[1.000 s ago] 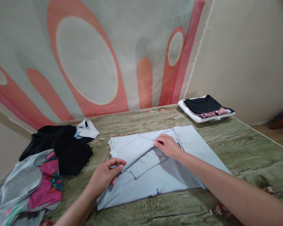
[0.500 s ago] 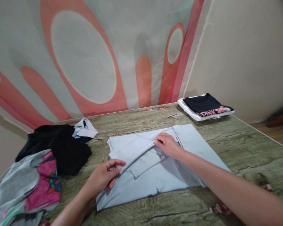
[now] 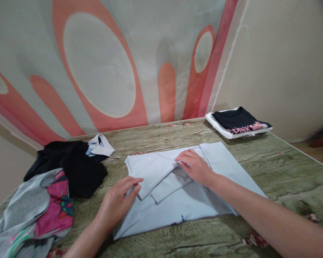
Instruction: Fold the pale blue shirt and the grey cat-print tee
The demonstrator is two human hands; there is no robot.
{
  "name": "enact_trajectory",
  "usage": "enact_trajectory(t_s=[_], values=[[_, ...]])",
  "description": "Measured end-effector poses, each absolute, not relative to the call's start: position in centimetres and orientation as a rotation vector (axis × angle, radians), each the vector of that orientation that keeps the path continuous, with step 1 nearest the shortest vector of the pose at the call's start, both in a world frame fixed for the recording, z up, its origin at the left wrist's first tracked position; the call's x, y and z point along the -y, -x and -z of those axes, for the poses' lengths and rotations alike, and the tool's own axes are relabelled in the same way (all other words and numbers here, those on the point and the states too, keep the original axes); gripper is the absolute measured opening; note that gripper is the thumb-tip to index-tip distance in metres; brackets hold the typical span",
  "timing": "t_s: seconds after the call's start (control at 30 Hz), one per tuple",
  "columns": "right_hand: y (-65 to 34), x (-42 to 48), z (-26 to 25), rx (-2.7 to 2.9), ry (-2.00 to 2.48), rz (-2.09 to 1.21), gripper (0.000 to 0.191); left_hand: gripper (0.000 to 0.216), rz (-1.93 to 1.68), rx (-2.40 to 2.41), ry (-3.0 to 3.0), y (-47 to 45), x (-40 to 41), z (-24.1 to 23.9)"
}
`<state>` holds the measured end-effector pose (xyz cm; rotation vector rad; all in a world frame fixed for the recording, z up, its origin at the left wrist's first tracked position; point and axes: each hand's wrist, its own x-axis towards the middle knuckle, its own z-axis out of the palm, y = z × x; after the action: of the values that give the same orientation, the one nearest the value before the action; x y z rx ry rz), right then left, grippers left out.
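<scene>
A pale bluish-white shirt (image 3: 161, 211) lies partly folded on the table in front of me, one side turned inward with its sleeve showing under a lifted flap. My right hand (image 3: 192, 166) pinches the raised edge of that flap near the middle of the shirt. At the shirt's left side, my left hand (image 3: 121, 197) rests by the flap's lower corner, its fingers stretched out and the thumb slightly apart from them. A small dark blue mark shows along the near edge of the cloth.
On the left of the wood-patterned table (image 3: 204, 240) are crumpled clothes: a black garment (image 3: 83, 172), a white collar (image 3: 103, 145) and a grey shirt with a pink print (image 3: 27, 204). At the back right sits a folded stack with a black shirt (image 3: 237, 120) on top. A patterned wall stands behind.
My right hand has turned slightly and still pinches the flap. The left fingers have straightened near the flap's corner. The whole view has shifted a little, with the scene drifting right.
</scene>
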<state>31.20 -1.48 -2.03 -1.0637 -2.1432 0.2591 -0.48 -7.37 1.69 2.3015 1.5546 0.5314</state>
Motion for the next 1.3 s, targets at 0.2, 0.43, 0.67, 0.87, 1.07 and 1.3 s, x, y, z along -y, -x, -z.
enact_trajectory(t_s=[0.2,0.43,0.67,0.87,1.07,1.3], values=[[-30.9,1.9,2.2,2.351,1.046,-0.137,0.024,0.059,-0.128,-1.123,-2.535,-0.6,9.2,-1.5],[-30.9,2.0,2.3,2.287,1.134,-0.201,0.018,0.059,-0.098,-1.139,-2.563,-0.3,9.8,-1.8],[-30.2,1.6,2.3,2.059,1.478,-0.319,0.021,0.037,-0.576,-1.786,-2.527,0.8,7.1,-0.1],[-29.7,1.4,2.3,2.011,1.557,-0.404,0.02,0.032,-0.569,-1.914,-2.393,3.3,4.3,1.4],[-29.8,1.3,2.3,1.992,1.54,-0.461,0.02,0.03,-0.758,-1.841,-2.202,2.8,3.9,0.8],[-30.2,1.5,2.0,1.936,1.386,-0.661,0.006,0.032,-0.914,-1.621,-1.669,1.6,4.9,-0.2]])
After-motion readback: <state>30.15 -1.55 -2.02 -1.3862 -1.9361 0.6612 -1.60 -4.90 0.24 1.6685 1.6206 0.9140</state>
